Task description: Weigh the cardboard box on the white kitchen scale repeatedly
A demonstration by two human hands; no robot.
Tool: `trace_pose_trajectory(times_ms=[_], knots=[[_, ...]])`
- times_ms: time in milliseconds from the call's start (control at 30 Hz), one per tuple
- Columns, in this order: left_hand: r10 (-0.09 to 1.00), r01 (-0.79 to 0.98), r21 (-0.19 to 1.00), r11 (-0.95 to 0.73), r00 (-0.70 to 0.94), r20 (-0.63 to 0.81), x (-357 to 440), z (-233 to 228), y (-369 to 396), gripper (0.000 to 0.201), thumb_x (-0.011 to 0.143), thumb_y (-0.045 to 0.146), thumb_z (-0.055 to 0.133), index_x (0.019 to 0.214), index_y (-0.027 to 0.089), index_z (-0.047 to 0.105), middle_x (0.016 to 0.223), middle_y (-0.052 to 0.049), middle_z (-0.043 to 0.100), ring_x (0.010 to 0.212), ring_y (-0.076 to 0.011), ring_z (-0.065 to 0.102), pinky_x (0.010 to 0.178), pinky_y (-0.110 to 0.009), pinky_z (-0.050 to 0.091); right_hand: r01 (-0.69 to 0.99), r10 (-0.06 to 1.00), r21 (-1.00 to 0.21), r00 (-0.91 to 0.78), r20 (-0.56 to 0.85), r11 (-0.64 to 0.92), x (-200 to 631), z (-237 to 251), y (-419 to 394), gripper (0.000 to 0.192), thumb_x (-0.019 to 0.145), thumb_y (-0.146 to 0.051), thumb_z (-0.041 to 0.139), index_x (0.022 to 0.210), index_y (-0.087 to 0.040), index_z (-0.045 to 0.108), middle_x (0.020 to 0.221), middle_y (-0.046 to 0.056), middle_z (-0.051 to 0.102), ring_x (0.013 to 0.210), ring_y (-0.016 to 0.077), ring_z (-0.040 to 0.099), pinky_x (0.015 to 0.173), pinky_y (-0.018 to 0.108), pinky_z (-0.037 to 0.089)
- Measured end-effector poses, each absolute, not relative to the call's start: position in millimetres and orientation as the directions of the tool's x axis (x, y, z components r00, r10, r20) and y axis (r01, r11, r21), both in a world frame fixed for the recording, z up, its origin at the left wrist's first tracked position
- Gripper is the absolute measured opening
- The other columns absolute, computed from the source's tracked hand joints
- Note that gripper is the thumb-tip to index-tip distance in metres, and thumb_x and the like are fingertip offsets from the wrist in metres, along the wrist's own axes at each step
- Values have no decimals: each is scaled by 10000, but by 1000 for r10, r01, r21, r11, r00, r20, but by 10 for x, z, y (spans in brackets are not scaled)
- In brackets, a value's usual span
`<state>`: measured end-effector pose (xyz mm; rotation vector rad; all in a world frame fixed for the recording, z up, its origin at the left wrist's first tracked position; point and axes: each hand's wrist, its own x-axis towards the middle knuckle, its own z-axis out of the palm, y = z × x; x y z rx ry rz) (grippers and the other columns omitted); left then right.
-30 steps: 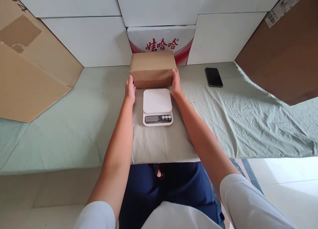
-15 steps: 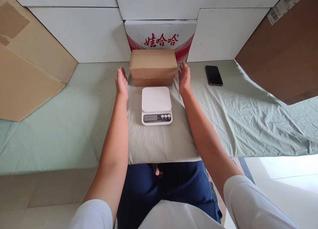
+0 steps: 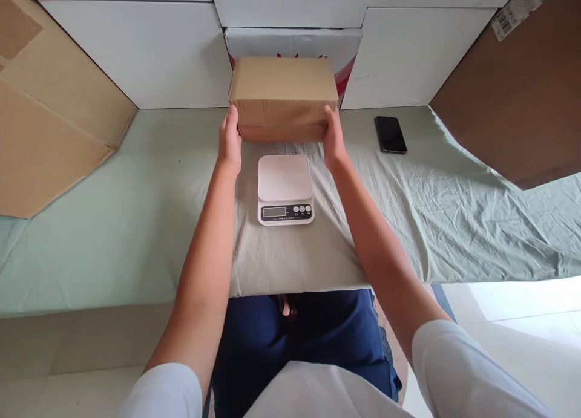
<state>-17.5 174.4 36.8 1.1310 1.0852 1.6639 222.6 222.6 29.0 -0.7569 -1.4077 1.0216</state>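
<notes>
A plain brown cardboard box (image 3: 284, 100) is held between my two hands, lifted off the cloth near the back of the table. My left hand (image 3: 230, 138) grips its left end, thumb on the front face. At the right end, my right hand (image 3: 333, 133) grips it the same way; the other fingers of both hands are mostly hidden by the box. Just in front of the box, a white kitchen scale (image 3: 285, 189) lies on the cloth between my forearms. Nothing rests on its platform, and its small display looks blank.
A black phone (image 3: 390, 134) lies right of my right hand on the green cloth (image 3: 172, 224). Large cardboard panels stand at the left (image 3: 59, 115) and right (image 3: 508, 103). White boards (image 3: 136, 49) and a printed white-and-red carton (image 3: 349, 55) form the back.
My hands have closed in from both sides and taken hold of the brown box. It has risen and now covers most of the red lettering behind it.
</notes>
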Motion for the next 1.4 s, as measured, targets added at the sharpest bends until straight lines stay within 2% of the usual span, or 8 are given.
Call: trace_pose_trajectory(times_ms=[100, 167, 233, 367, 567, 1033, 1200, 1400], knots=[[889, -133, 905, -404, -292, 353, -95, 640, 1306, 557, 1034, 588, 370, 1324, 161, 579, 1480, -91, 599, 1543, -221, 407, 1299, -393, 302, -100, 866, -883, -173, 470, 459, 2323, 525, 1928, 822, 804, -855, 475, 1485, -400, 409, 1500, -46, 564, 1519, 279, 432, 1318, 455, 357], [856, -115, 871, -478, -282, 432, -50, 649, 930, 564, 980, 668, 422, 1258, 229, 641, 1438, -61, 628, 1506, -236, 461, 1264, -384, 373, -67, 846, -870, -208, 490, 488, 2385, 572, 1632, 827, 818, -842, 469, 1515, -410, 361, 1502, -44, 551, 1547, 302, 391, 1323, 523, 333], [851, -72, 879, -471, -299, 432, -12, 525, 573, 564, 921, 752, 442, 1218, 329, 669, 1398, -22, 649, 1476, -246, 496, 1221, -392, 430, -59, 847, -877, -233, 477, 478, 2440, 514, 1318, 810, 822, -823, 480, 1522, -438, 343, 1524, -46, 533, 1580, 303, 338, 1332, 547, 306], [861, -86, 905, -417, -356, 363, 46, 148, 138, 573, 899, 770, 451, 1161, 318, 685, 1294, -65, 688, 1368, -277, 582, 1146, -453, 479, -121, 871, -909, -259, 417, 399, 2505, 256, 845, 750, 836, -714, 560, 1512, -463, 355, 1592, -59, 473, 1603, 266, 297, 1370, 499, 248], [853, -12, 900, -436, -324, 409, 65, -28, 87, 541, 948, 704, 433, 1153, 257, 659, 1253, -94, 682, 1292, -269, 611, 1061, -413, 505, -149, 909, -933, -219, 354, 327, 2512, 109, 692, 726, 828, -715, 543, 1484, -434, 409, 1567, -29, 507, 1581, 282, 329, 1359, 547, 256], [873, 2, 912, -410, -287, 393, 30, -17, 170, 573, 937, 704, 434, 1293, 316, 662, 1341, -74, 684, 1320, -269, 614, 1093, -407, 498, -116, 933, -944, -156, 324, 309, 2465, 86, 707, 729, 838, -682, 503, 1513, -445, 366, 1555, -25, 527, 1540, 278, 388, 1334, 547, 304], [875, 1, 913, -408, -287, 391, 19, 22, 157, 639, 913, 735, 445, 1368, 325, 630, 1465, -68, 628, 1428, -284, 542, 1192, -430, 435, -112, 934, -944, -154, 324, 309, 2500, 109, 716, 751, 838, -696, 491, 1533, -463, 331, 1619, -58, 459, 1610, 263, 286, 1352, 548, 263], [860, -18, 908, -419, -327, 391, -85, 67, 113, 686, 923, 739, 411, 1481, 357, 531, 1708, 11, 353, 1629, -232, 218, 1333, -411, 232, -110, 945, -945, -85, 317, 307, 2660, 166, 824, 769, 830, -772, 471, 1533, -533, 273, 1713, -128, 278, 1658, 297, 165, 1334, 664, 190]])
